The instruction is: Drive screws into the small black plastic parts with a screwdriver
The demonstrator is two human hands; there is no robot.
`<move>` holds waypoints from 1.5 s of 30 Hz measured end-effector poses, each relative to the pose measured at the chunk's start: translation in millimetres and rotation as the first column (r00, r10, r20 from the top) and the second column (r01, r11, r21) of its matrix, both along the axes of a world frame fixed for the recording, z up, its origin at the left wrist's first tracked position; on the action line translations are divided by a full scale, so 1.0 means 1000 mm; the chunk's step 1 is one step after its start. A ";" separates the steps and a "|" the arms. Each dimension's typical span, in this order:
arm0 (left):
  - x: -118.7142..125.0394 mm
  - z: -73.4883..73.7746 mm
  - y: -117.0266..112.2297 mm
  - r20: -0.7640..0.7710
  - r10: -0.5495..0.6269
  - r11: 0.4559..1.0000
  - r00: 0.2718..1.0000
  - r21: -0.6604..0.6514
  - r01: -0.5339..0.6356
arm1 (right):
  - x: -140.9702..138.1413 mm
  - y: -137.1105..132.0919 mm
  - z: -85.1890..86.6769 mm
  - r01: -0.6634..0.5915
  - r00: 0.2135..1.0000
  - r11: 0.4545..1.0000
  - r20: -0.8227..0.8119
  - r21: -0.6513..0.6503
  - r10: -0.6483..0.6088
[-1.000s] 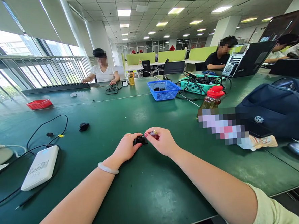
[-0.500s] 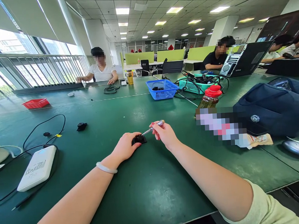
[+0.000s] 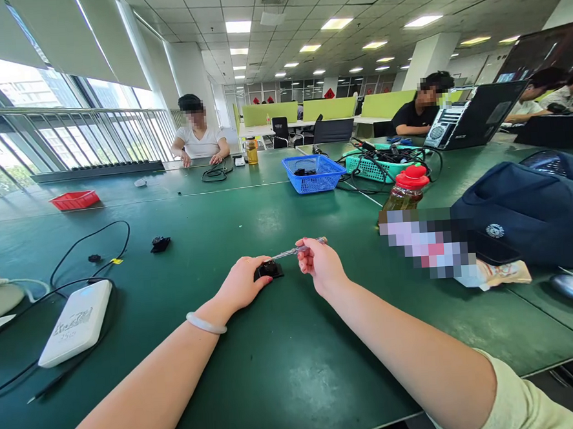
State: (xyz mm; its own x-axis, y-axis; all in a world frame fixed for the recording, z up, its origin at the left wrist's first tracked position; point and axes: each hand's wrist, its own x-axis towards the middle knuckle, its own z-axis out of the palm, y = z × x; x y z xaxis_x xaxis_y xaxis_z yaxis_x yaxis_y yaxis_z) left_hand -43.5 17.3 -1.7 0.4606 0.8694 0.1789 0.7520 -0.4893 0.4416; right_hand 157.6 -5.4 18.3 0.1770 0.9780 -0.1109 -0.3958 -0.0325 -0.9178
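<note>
On the green table, a small black part [image 3: 272,269] lies under the fingers of my left hand [image 3: 245,283], which grips it from the left. Its exact kind is too small to make out. My right hand [image 3: 320,262] is closed around the handle of a screwdriver [image 3: 289,252]. The shaft slants down to the left, almost level, and its tip is at the top of the black part by my left fingers. Whether the tip touches it I cannot tell. Another small black part [image 3: 161,243] lies farther off to the left.
A white power bank [image 3: 77,323] with black cables lies at left, a red tray [image 3: 75,201] beyond it. Blue [image 3: 315,181] and teal baskets [image 3: 368,167], a red-capped bottle [image 3: 406,191] and a dark blue bag [image 3: 523,206] are at right. A person [image 3: 200,139] sits opposite.
My right hand has shifted slightly right, and the screwdriver lies flatter, its tip higher on the black part. My left hand keeps its grip. The person opposite has drawn one hand inward.
</note>
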 end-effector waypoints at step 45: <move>0.000 -0.001 0.000 0.006 -0.004 1.000 1.000 0.027 0.004 | -0.012 -0.041 0.023 -0.653 0.012 0.737 0.976 0.173 -0.218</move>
